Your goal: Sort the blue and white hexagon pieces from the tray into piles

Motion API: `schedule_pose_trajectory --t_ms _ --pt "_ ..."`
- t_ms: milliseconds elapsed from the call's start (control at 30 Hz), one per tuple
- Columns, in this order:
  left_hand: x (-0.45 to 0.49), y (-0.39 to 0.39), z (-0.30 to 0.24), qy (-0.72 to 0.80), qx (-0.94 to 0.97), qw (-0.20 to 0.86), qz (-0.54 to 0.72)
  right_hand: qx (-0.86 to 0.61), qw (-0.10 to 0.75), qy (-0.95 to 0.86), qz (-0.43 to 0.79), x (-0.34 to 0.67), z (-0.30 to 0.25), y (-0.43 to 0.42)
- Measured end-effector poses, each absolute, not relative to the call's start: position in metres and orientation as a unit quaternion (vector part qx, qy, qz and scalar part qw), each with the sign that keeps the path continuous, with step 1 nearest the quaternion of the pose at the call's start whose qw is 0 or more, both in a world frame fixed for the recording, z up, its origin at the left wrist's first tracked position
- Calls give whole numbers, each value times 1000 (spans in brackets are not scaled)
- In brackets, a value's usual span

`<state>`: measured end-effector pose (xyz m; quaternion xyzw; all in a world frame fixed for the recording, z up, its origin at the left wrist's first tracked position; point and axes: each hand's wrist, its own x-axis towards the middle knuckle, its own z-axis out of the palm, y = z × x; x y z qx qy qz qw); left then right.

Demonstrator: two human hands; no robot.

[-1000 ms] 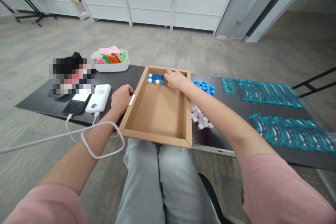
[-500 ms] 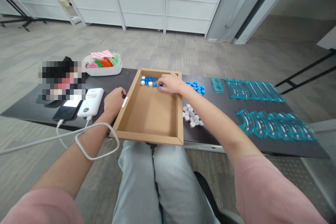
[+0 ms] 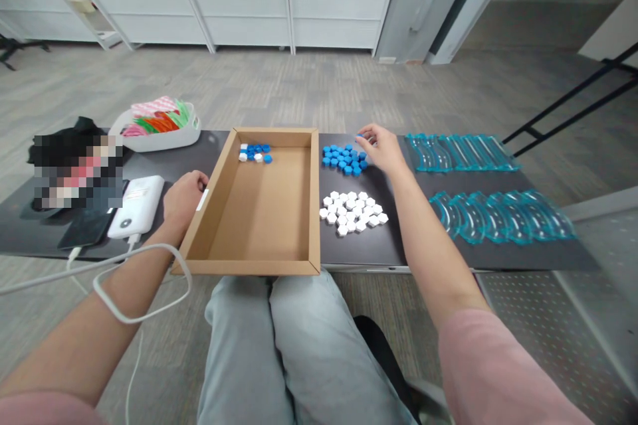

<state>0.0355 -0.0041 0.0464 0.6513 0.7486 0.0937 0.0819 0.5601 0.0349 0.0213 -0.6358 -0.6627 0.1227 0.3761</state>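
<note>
A shallow cardboard tray (image 3: pixel 264 265) lies on the dark table (image 3: pixel 359 249) in front of me. Several blue and white hexagonal pieces (image 3: pixel 254 152) sit in its far left corner. My left hand (image 3: pixel 183 198) rests curled against the tray's left wall. To the right of the tray lie a cluster of blue hexagonal pieces (image 3: pixel 343 158) and, nearer me, a cluster of white hexagonal pieces (image 3: pixel 353 208). My right hand (image 3: pixel 381 147) hovers at the right edge of the blue cluster, fingers bent over the pieces; whether it holds one is hidden.
Two rows of clear teal curved pieces (image 3: pixel 458 153) lie on the right of the table. On the left are a white bin of coloured items (image 3: pixel 157 125), a white power bank (image 3: pixel 137 205) with a cable, a phone (image 3: pixel 87 229) and a dark heap.
My right hand left the tray's far corner and moved right to the blue cluster outside the tray. The view shifted right. My left hand stayed at the tray's left wall.
</note>
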Motion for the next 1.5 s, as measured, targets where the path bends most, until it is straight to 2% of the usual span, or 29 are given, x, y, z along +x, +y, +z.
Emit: schedule_pose_trajectory --t_ms 167,367,700,967,1167,1300,1433,1500 --pt "38 -4 48 750 644 87 121 -687 287 -662 82 556 24 32" --pt "37 -4 48 753 641 91 119 -717 252 -650 35 551 27 27" --pt "34 -3 45 750 644 94 115 -739 194 -643 46 548 27 27" --pt "39 -6 50 754 640 94 111 -752 227 -619 18 557 22 32" --pt "37 -6 48 743 655 90 101 -750 186 -634 23 548 25 28" --pt "33 -4 42 732 668 79 110 -755 220 -618 9 536 36 20" --pt "33 -4 39 729 672 63 110 -691 266 -672 0 501 58 17" --pt "35 -5 40 728 674 62 108 -620 251 -744 18 468 73 23"
